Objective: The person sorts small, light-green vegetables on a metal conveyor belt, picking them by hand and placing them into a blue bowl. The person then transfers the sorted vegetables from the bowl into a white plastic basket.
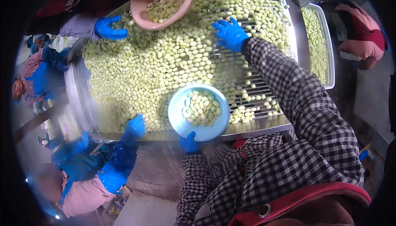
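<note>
Pale green, oval grape-like fruits (148,71) cover a metal sorting table with slatted bars (263,85). My left hand (189,143), in a blue glove, grips the near rim of a light blue plastic bowl (202,132), its thumb over the edge. Some of the fruits (201,108) lie in the bowl, which rests at the table's near edge. My right hand (231,35), also blue-gloved, is spread palm down over the fruits and bars towards the far right. Whether its fingertips touch any fruit cannot be told.
Across the table a co-worker's gloved hand (111,28) is beside a pink bowl (140,17) with fruits. Another co-worker's gloved hand (134,127) reaches in at the near left. A white crate (331,56) of fruits stands beyond the table's right end. The metal rim (260,127) runs before me.
</note>
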Available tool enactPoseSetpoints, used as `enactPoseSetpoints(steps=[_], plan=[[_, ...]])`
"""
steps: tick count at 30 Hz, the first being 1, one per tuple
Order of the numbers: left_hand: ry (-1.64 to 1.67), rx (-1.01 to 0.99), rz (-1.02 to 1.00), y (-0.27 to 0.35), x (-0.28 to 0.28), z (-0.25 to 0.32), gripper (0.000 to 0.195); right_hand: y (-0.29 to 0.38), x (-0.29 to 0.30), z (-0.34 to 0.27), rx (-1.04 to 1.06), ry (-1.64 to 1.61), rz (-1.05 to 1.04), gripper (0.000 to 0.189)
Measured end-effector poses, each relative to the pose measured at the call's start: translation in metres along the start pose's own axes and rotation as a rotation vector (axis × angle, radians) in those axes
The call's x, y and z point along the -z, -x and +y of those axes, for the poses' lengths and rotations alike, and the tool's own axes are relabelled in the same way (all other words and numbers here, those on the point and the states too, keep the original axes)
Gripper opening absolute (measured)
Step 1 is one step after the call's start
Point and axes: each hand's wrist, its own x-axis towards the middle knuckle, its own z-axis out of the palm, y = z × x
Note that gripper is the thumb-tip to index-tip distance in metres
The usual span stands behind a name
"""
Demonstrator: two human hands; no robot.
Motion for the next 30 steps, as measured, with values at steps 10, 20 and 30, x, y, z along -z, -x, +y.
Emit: enactPoseSetpoints(steps=[10,20,30], plan=[[0.005,0.002,-0.008,-0.005,0.010,-0.014,0.051,-0.107,0.004,0.082,-0.166,0.022,0.246,0.022],[0.153,-0.029,0.034,0.000,0.014,-0.025,0.052,-0.105,0.017,0.068,-0.013,-0.005,0.127,0.020],[0.047,-0.014,0.036,0.007,0.003,-0.002,0.047,-0.087,0.016,0.038,0.042,-0.212,0.270,0.027]])
